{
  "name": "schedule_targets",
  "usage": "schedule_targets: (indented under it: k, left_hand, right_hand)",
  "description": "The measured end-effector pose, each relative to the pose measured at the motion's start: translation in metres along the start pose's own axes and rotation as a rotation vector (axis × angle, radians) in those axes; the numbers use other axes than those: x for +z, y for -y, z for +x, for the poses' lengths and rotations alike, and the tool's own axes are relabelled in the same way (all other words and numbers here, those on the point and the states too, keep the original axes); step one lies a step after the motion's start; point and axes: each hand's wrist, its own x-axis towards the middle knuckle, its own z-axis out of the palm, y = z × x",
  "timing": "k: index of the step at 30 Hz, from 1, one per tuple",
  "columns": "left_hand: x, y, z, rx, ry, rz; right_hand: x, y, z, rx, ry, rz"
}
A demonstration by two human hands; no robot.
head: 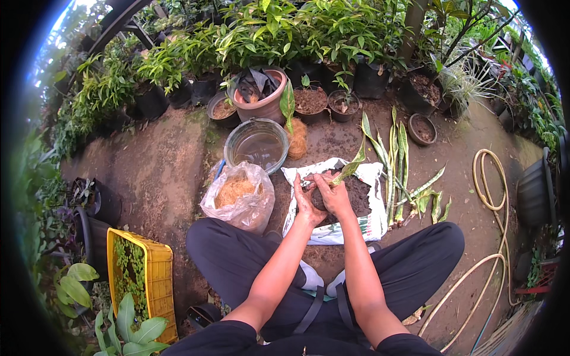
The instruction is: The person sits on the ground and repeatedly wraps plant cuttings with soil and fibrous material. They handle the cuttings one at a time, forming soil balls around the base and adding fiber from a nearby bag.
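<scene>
Over a white plastic sack (377,222) of dark soil (358,193), my two soil-smeared hands come together. My left hand (307,202) cups a dark clump of soil (318,199) from the left. My right hand (334,193) presses on the same clump from above and the right. A variegated snake plant leaf (354,163) rises at a tilt from beside my right fingers; its base is hidden by the hand. To the left, a clear plastic bag (258,213) contains tan coconut fibre (234,191). Several snake plant leaves (394,169) lie right of the sack.
Behind the bag stands a basin of water (258,149). A fibre-wrapped leaf cutting (297,139) stands beside it. Potted plants (311,100) line the back. A yellow crate (160,276) is at the left, and a coiled hose (503,200) lies at the right.
</scene>
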Motion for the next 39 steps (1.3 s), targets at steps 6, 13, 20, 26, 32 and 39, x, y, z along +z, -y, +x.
schedule_targets:
  k: [6, 13, 20, 26, 32, 39]
  left_hand:
    - [0.005, -0.003, -0.006, -0.036, -0.075, -0.038]
    - [-0.021, 0.018, 0.022, 0.189, -0.082, 0.066]
    - [-0.030, 0.014, 0.017, 0.044, 0.164, -0.163]
    - [-0.031, 0.020, 0.020, 0.052, 0.090, -0.087]
    - [0.003, 0.015, 0.006, 0.000, -0.134, 0.114]
    - [0.015, 0.010, 0.004, -0.003, -0.124, 0.399]
  right_hand:
    - [-0.001, -0.009, 0.003, 0.163, -0.103, 0.197]
    - [-0.005, -0.003, 0.005, 0.264, -0.084, -0.047]
    - [0.004, 0.009, -0.001, -0.246, -0.137, -0.254]
    - [0.022, -0.011, -0.003, -0.174, -0.135, -0.536]
    - [0.002, -0.019, 0.000, 0.226, -0.238, 0.017]
    - [-0.021, -0.010, 0.007, 0.219, -0.265, 0.221]
